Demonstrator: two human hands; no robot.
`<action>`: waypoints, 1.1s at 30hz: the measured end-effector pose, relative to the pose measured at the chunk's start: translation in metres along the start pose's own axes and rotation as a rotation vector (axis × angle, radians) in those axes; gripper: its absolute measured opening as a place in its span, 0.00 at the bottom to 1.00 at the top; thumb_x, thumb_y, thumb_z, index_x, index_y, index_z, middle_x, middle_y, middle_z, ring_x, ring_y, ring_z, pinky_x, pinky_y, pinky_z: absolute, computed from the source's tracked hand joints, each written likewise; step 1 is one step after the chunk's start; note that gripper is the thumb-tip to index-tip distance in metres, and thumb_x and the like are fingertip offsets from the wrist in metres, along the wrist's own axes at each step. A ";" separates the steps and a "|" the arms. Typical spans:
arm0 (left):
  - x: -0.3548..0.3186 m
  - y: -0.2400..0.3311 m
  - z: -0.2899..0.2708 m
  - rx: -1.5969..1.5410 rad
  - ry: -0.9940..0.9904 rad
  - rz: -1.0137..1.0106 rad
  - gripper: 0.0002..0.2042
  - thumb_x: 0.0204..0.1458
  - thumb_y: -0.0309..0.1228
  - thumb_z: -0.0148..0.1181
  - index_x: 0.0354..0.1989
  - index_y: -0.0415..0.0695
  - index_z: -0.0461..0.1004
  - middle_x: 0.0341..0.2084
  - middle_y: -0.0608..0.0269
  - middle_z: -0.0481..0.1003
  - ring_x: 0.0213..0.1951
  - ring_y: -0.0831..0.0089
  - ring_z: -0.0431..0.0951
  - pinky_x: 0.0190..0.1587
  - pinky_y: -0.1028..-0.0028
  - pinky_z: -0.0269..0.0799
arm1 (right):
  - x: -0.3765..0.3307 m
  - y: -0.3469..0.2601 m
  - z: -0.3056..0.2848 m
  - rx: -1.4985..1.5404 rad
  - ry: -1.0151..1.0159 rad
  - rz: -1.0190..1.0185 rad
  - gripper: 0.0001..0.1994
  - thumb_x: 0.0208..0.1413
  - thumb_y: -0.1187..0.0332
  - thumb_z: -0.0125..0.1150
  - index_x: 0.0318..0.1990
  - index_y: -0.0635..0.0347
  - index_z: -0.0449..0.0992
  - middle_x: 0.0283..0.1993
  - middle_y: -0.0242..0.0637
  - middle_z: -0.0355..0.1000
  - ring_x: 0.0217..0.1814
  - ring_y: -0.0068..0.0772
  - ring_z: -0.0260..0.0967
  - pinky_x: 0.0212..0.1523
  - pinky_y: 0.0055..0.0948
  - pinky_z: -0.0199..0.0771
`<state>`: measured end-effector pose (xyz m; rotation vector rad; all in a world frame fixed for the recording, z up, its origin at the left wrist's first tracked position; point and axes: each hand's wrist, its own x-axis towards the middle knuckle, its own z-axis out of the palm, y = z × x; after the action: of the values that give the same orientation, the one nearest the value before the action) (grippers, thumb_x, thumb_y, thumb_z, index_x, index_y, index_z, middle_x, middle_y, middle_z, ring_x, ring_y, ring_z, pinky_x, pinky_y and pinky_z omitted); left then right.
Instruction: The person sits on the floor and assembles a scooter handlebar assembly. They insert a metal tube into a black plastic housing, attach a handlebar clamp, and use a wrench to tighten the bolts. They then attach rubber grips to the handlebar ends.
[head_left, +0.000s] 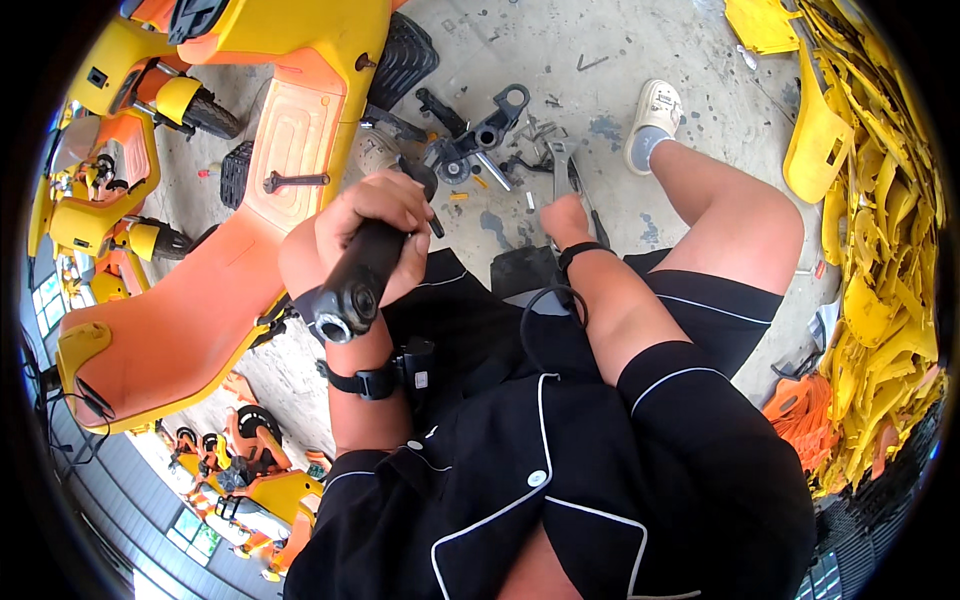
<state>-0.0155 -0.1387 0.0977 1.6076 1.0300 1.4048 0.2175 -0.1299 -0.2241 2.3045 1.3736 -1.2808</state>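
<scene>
Gripping a black tube [365, 265] just to the right of the orange-and-yellow scooter body [170, 315], the left hand [370, 220] had its fingers wrapped round the shaft, whose metal-rimmed end tilted upward. Farther right of that scooter body, the right hand [567, 218] was bunched at the near end of a silver bar-shaped tool [562, 168], though whether its fingers had closed round it could not be told. A dark wrench [305, 181] lay on the scooter body's footboard [290, 140], and a fork clamp [490, 135] rested on the concrete floor [570, 40] to the scooter body's right.
</scene>
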 end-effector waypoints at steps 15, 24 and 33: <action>0.008 -0.003 -0.010 -0.043 -0.002 -0.029 0.11 0.41 0.14 0.60 0.30 0.43 0.69 0.26 0.61 0.74 0.32 0.67 0.75 0.41 0.69 0.73 | -0.025 -0.016 0.020 -0.619 -0.656 -0.359 0.17 0.53 0.69 0.57 0.46 0.74 0.76 0.41 0.56 0.78 0.44 0.51 0.79 0.43 0.44 0.79; 0.001 0.019 -0.006 -0.023 -0.062 -0.152 0.11 0.36 0.14 0.63 0.26 0.43 0.71 0.26 0.62 0.74 0.32 0.66 0.76 0.37 0.71 0.72 | 0.005 -0.046 0.008 -0.239 -0.576 -0.276 0.18 0.56 0.61 0.53 0.31 0.70 0.81 0.28 0.50 0.79 0.27 0.46 0.79 0.31 0.40 0.79; -0.013 0.015 -0.008 0.029 -0.211 -0.034 0.11 0.34 0.23 0.69 0.28 0.44 0.74 0.26 0.65 0.74 0.34 0.61 0.75 0.40 0.65 0.69 | -0.100 -0.167 -0.240 0.744 -0.053 -0.412 0.15 0.54 0.66 0.54 0.46 0.65 0.75 0.37 0.38 0.76 0.36 0.28 0.73 0.35 0.30 0.71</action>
<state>-0.0231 -0.1564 0.1073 1.7101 0.9527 1.1733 0.2068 0.0262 0.0427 2.4293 1.6031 -2.2855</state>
